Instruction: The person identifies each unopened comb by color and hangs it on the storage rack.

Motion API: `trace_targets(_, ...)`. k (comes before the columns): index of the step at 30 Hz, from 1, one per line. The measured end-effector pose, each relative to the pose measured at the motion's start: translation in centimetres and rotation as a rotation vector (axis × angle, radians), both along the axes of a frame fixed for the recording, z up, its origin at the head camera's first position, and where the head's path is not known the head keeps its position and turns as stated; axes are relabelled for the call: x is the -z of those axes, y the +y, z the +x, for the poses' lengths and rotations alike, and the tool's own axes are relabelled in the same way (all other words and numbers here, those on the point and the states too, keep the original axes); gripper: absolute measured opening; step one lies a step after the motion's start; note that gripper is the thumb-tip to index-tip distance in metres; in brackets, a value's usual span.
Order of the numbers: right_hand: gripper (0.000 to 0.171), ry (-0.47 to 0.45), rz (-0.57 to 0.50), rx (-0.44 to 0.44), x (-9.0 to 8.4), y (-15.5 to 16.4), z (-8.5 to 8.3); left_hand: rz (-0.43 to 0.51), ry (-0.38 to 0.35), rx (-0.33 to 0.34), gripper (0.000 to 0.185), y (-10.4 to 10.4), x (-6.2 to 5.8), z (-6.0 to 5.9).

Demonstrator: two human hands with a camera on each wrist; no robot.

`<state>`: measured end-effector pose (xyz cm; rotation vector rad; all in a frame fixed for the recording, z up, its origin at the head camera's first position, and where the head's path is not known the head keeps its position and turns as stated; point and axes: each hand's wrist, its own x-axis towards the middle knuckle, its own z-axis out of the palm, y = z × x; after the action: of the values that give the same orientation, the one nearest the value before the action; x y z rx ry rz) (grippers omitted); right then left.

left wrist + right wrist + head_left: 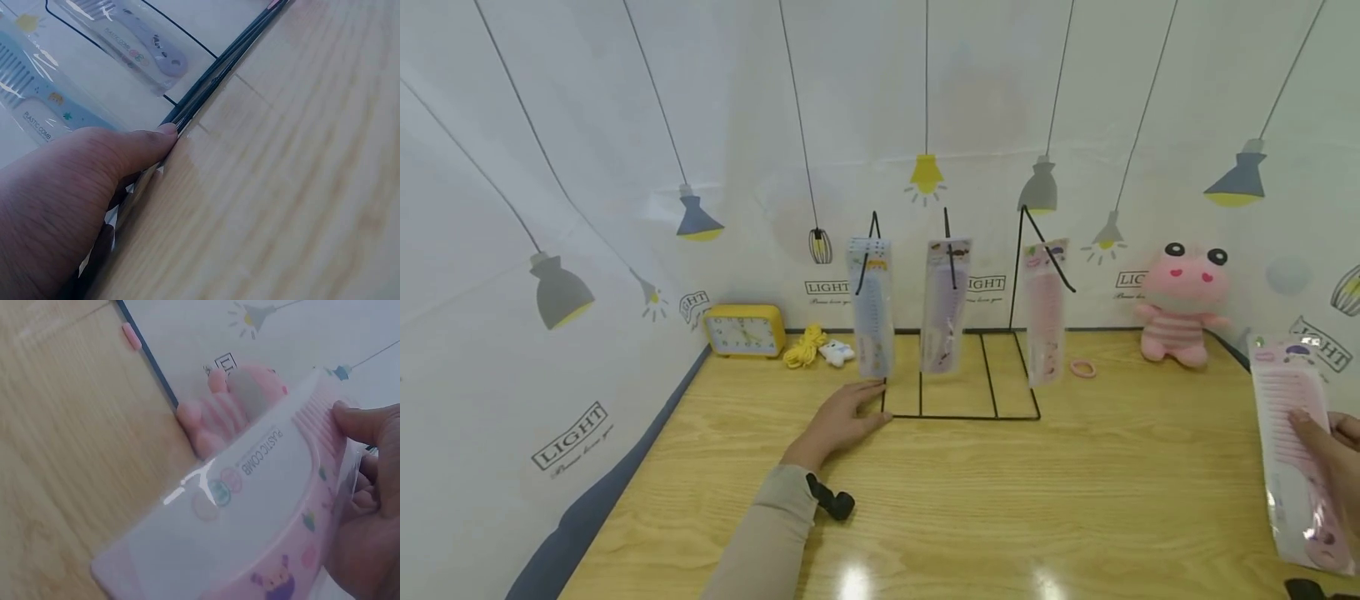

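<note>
Left hand (842, 419), fingers flat, presses the wire rack (958, 414) base at the table's (1000, 500) centre, while right hand (1326, 454) at 3 o'clock pinches a packaged pink comb (1292, 450) upright.

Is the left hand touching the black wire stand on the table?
Touching. In the left wrist view, the left hand presses its fingertips against the black wire stand base bar.

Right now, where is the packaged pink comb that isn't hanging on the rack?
In the head view, the packaged pink comb is at the far right over the table, held by the right hand, right of the pink plush toy.
</note>
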<state>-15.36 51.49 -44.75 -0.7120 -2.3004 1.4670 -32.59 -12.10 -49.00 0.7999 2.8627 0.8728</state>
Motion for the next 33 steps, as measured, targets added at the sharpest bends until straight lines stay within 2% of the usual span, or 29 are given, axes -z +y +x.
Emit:
trace_targets(3, 0.012, 0.137, -0.036, -0.128, -0.8, -0.9, -0.6, 0.000, 0.006, -0.001, 0.065, -0.1, 0.0, -0.1)
trace_targets(6, 0.012, 0.239, -0.023, -0.242, -2.8, -3.3, -1.0, -0.001, 0.014, -0.003, 0.065, -0.1, 0.0, -0.1)
trace_targets(9, 0.019, 0.366, -0.045, -0.391, -5.2, -6.2, -1.4, 0.003, 0.021, 0.001, 0.065, -0.2, 0.0, 0.0)
trace_targets(14, 0.027, 0.480, -0.136, -0.622, -8.3, -11.0, -2.8, 0.008, 0.024, 0.007, 0.064, -0.3, -0.1, 0.0)
trace_targets(17, 0.028, 0.497, -0.156, -0.708, -9.5, -13.5, -3.6, -0.006, 0.029, 0.006, 0.065, -0.4, 0.1, -0.2)
trace_targets(21, 0.028, 0.504, -0.148, -0.779, -10.1, -16.0, -4.6, -0.016, 0.024, 0.008, 0.065, -0.3, 0.4, -0.3)
trace_targets(26, 0.022, 0.497, -0.155, -0.838, -10.0, -18.0, -5.8, -0.009, 0.015, 0.012, 0.066, -0.2, 0.2, -0.2)
trace_targets(33, 0.023, 0.449, -0.124, -0.838, -9.6, -19.3, -6.1, -0.018, 0.020, 0.013, 0.066, -0.2, -0.1, 0.0)
